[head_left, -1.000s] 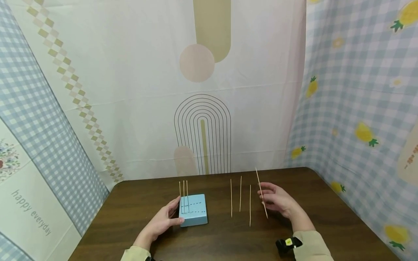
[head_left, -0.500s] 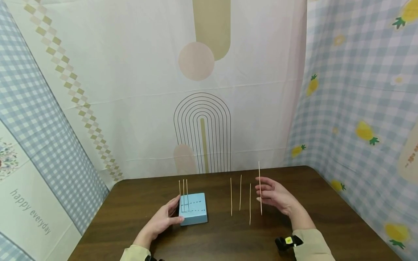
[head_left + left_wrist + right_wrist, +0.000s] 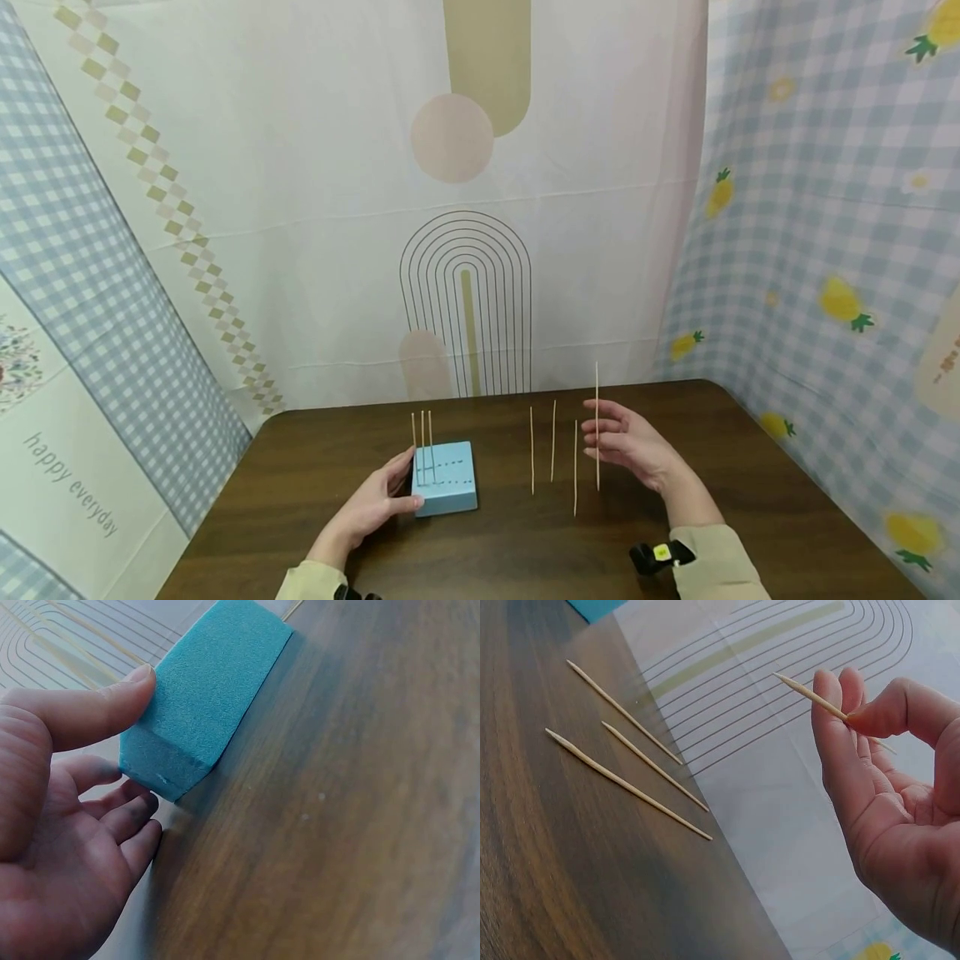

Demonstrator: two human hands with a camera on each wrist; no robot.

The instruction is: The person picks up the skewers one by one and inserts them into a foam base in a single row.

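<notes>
"Three hanging cloths (image 3: 315,125) surround the scene. Does any print read clearly?"

"Yes: the left cloth (image 3: 150,333) carries the words 'happy everyday' (image 3: 71,483). On the right cloth (image 3: 787,250), brownish lettering (image 3: 949,362) sits at the view's edge, too small to make out."

"And below them?"

"A dark, wood-grained table (image 3: 495,558), with a person's two hands at work."

"How are they occupied?"

"The left hand (image 3: 375,500) grips a blue block (image 3: 450,500) by its left side, thumb at the near corner. The right hand (image 3: 637,446) pinches one pointed stick (image 3: 810,695) between thumb and fingers."

"Where is the block?"

"On the table, with two rows of dark marks across its top. Three upright sticks (image 3: 423,433) stand in it, toward its left edge."

"Any others?"

"Three loose sticks (image 3: 622,778) lie apart on the table, between block and right hand."

"And labels?"

"A black strap (image 3: 681,552) on the right wrist bears a small yellow label (image 3: 662,553), its mark illegible."
</notes>
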